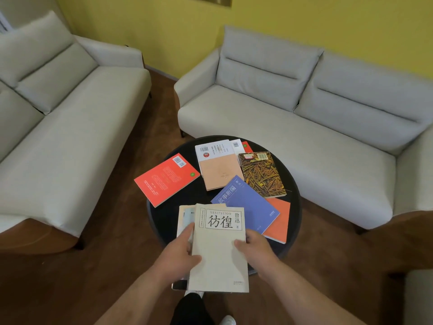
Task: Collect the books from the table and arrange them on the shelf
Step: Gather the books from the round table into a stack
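Note:
I hold a cream book (219, 249) titled "Hesitation" above the near edge of a round black table (164, 214). My left hand (179, 252) grips its left edge, together with a second pale book (185, 218) underneath. My right hand (254, 247) grips its right edge. Flat on the table lie a red book (166, 179), a peach book (219, 171), a blue book (248, 202), an orange book (280, 221) under the blue one, and a book with a leaf-pattern cover (262, 174). No shelf is in view.
Two light grey sofas flank the table, one (58, 118) on the left and one (293, 123) behind and to the right. Brown floor (112, 266) surrounds the table. A yellow wall (175, 26) runs behind. My shoe (228, 320) shows at the bottom.

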Available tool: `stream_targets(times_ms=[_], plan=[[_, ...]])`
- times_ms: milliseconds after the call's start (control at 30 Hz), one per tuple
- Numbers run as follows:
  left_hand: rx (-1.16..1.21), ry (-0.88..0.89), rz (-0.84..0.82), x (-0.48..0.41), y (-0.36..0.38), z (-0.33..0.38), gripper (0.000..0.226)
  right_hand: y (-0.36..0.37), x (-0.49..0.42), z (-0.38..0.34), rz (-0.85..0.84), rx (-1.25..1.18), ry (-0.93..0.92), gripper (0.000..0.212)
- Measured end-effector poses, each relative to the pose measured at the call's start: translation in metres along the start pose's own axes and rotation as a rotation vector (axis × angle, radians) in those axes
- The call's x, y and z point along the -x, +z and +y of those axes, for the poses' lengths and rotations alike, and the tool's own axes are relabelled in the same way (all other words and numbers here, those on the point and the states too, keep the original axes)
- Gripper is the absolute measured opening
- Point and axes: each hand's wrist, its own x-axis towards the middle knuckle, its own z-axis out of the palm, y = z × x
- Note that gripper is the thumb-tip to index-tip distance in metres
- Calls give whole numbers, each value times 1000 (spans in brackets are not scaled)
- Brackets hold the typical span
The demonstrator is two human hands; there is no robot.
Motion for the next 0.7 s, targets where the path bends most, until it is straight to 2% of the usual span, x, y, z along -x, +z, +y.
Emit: stream_targets(times_ms=[133, 200, 267, 333, 367, 433, 633, 700], plan=[[-270, 8, 278, -6, 2, -15, 61, 13, -1, 1, 44, 56, 25, 23], [-224, -40, 403, -17, -1, -25, 65, 14, -3, -2, 35, 20, 60, 22], [84, -148, 336, -25, -5, -28, 73, 17, -5, -7, 3, -45, 104, 22], [371, -183, 183, -32, -6, -26, 66, 22, -4, -13, -34, -122, 139, 28], [442, -173, 118, -36, -7, -26, 59, 24, -4, -17, -44, -152, 154, 31], [536, -161, 70, -41, -7, -27, 52, 31, -7, -19, -52, -177, 161, 34], [630, -143, 55, -47, -4, -37, 54, 48, -13, -23, -69, -104, 107, 46], [664, -144, 37, -47, -6, -40, 58, 46, -15, -20, -111, -164, 114, 41]])
